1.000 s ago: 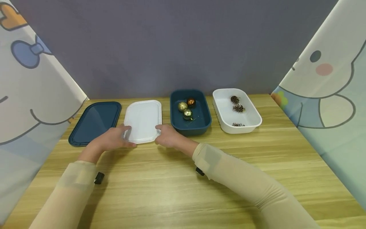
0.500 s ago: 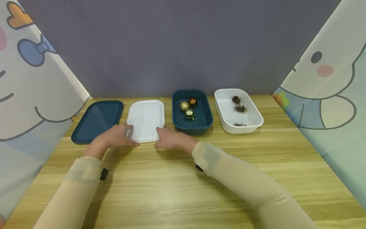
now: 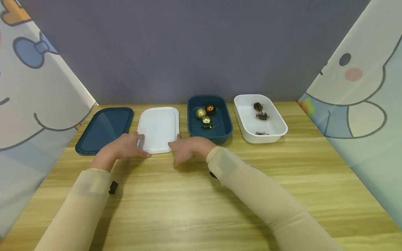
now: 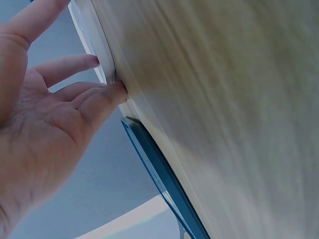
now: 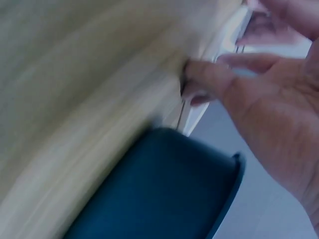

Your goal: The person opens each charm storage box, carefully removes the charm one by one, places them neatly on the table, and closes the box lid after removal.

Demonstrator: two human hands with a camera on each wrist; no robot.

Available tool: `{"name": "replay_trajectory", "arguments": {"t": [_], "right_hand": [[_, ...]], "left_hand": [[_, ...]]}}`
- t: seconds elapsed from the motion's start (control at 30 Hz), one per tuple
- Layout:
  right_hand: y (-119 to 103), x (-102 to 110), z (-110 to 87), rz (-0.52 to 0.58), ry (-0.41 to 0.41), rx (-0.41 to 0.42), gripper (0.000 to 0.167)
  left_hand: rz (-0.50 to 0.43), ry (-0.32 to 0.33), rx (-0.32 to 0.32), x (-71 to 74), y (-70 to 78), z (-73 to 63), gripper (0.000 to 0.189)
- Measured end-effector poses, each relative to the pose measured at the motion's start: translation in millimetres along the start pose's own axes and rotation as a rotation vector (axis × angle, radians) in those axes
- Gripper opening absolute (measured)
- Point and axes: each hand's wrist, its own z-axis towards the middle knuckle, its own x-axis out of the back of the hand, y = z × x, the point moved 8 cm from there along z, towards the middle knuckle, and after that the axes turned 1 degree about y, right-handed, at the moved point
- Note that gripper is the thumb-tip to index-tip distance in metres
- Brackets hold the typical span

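A white rectangular lid lies flat on the wooden table, between a dark blue lid and a dark blue box. At its near left corner is my left hand, thumb and fingers spread; in the left wrist view, fingertips rest at the lid's edge. My right hand is at the near right corner, its thumb pointing away from the lid. In the right wrist view the fingers are by the white edge, partly blurred, so firm contact is hard to tell.
Two gold ornament balls and a copper one lie in the blue box. Right of it stands a white box with several small pinecones. A grey wall rises behind the row.
My right hand has shifted slightly, its thumb coming away from the lid's near corner. The left hand stays at its corner. The head view has moved a little; lids and boxes keep their arrangement.
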Motion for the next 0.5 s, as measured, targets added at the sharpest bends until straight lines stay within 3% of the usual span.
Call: {"name": "replay_trajectory", "arguments": {"t": [0.1,0.3,0.5], "right_hand": [[5.1,1.9,-2.2,0.046,-0.040,0.017,0.099],[14.5,2.3,-7.3,0.137,-0.043,0.029,0.098],[13.8,-0.9,-8.8,0.107,-0.027,0.020,0.097]], "left_hand": [[0.005,-0.006,0.004,2.4,0.4,0.2,0.105],[0.018,-0.032,0.016,1.8,1.3,2.0,0.107],[0.046,-0.043,0.015,1.2,2.1,4.2,0.108]]}}
